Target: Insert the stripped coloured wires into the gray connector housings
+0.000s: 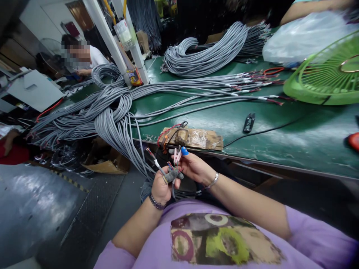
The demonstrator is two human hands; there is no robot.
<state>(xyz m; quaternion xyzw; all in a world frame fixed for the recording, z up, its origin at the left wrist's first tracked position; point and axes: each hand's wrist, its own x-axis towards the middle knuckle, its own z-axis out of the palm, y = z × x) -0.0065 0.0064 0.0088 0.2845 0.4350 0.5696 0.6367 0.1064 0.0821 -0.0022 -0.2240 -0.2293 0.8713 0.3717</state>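
Note:
My left hand [162, 188], with grey covers on its fingertips, is closed on a grey cable [160, 169]. The cable's stripped end [150, 152] sticks up past a white band, and thin coloured wires [170, 164] fan out beside the fingers. Close by, my right hand [195, 168] has a blue cover on the thumb and pinches a small pink-and-white clip-like piece [177, 155] against those wires. The exact contact between the wires and this piece is too small to make out. Just beyond the hands lies a worn wooden block [196, 138] with red and black leads at its left end.
Long grey cables [112, 108] spread across the green table [269, 145] and hang over its front edge. Behind are a coiled cable bundle [207, 56] and a green fan [325, 78]. Black snips [249, 123] lie at right. A co-worker [94, 56] sits at far left.

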